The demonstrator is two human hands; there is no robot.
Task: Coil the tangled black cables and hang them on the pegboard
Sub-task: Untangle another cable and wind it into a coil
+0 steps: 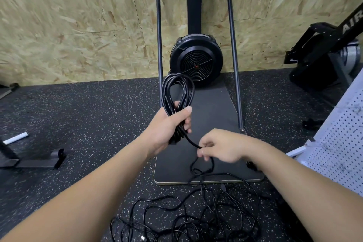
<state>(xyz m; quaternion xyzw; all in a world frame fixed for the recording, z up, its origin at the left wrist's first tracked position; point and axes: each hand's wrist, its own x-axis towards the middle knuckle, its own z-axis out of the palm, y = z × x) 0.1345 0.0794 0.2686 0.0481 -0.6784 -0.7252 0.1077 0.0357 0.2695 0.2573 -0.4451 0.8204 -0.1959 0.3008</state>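
Left hand point(170, 127) grips coiled black cable point(177, 92), loops upright. Right hand point(220, 146) pinches the trailing strand point(193, 143). Tangled cables point(196, 214) on floor point(78, 114) below; white pegboard point(341, 143) at right edge.

Coil point(177, 92) above tangle point(188, 216), pegboard point(341, 143) right

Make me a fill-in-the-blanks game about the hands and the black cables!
1. The left hand grips a ____ of black cable.
2. The right hand pinches the loose ____ running from it.
3. The tangled cables lie on the ____.
4. The white pegboard stands on the ____ side.

Missing words: coil; strand; floor; right
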